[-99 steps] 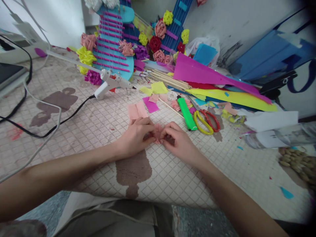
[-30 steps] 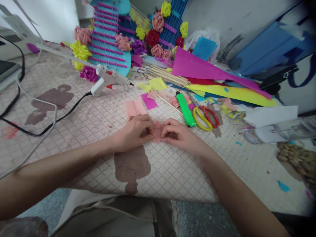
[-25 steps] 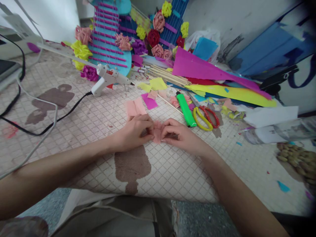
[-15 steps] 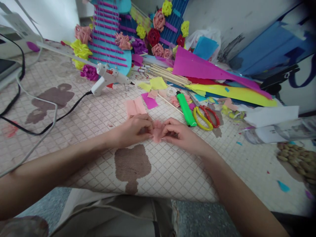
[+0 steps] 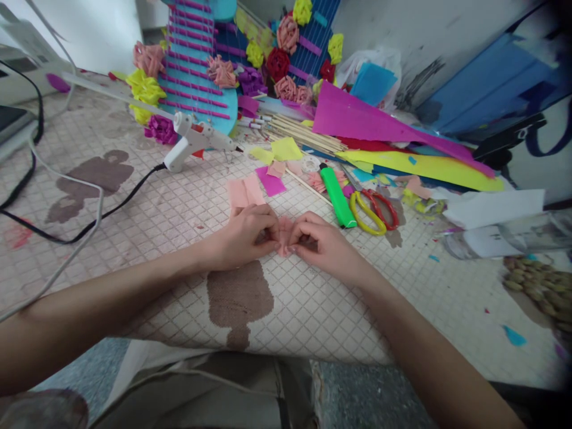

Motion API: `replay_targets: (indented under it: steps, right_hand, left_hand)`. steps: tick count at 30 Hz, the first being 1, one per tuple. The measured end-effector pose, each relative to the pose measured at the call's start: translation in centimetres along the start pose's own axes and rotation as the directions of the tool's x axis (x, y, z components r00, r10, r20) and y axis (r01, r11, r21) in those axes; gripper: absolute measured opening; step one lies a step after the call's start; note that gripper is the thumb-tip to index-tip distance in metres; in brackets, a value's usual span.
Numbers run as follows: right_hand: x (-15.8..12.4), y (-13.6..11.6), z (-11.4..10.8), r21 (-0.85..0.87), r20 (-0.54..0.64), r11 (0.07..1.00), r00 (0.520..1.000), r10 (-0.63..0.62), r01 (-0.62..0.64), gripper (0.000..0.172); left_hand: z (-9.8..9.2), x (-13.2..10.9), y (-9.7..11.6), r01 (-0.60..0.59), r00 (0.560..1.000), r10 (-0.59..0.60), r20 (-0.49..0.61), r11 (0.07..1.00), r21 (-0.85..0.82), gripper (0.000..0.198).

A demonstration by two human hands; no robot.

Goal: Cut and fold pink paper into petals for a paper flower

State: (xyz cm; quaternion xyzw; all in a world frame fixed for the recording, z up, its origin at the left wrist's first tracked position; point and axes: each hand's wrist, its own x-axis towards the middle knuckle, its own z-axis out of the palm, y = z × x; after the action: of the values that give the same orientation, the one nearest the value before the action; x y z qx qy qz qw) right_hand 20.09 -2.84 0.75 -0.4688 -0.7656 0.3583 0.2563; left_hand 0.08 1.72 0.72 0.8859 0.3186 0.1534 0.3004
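Pink paper piece point(image 5: 283, 236) pinched by left hand point(image 5: 243, 237) and right hand point(image 5: 320, 245); scissors point(image 5: 370, 210) near, mat point(image 5: 313, 316) edge under forearms.

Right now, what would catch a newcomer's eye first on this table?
The left hand and right hand meet at the centre, both pinching a small pink paper piece. Behind them a turquoise board with paper flowers stands at the back, a white glue gun lying before it.

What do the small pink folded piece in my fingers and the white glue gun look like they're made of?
The small pink folded piece looks like thin matte paper or craft foam; it creases softly where the left hand and right hand pinch it. The white glue gun looks like hard moulded plastic, smooth, slightly shiny.
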Motion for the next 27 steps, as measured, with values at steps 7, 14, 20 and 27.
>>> replay_targets:
  steps: [7, 14, 20, 27]
  right_hand:
    - [-0.1, -0.1, -0.8, 0.048, 0.098, 0.999, 0.995, -0.010, 0.006, 0.016]
    - [-0.1, 0.0, -1.2, 0.052, 0.120, 0.999, 0.993, -0.015, 0.009, 0.014]
    - [0.0, 0.0, -1.3, -0.004, 0.116, 1.000, 0.993, -0.018, 0.019, 0.014]
    - [0.0, -0.2, -0.6, -0.026, 0.067, 0.999, 0.997, -0.026, 0.028, 0.017]
  left_hand:
    - [-1.0, 0.0, -0.6, -0.099, 0.988, 0.115, 0.104, 0.985, -0.144, 0.010]
    - [-1.3, -0.7, -0.4, -0.124, 0.973, 0.120, 0.198, 0.992, 0.010, 0.019]
    - [-1.6, -0.8, 0.2, -0.148, 0.960, 0.140, 0.243, 0.989, 0.018, 0.023]
    - [-1.1, -0.8, -0.6, -0.168, 0.966, 0.171, 0.196, 0.985, -0.034, 0.016]
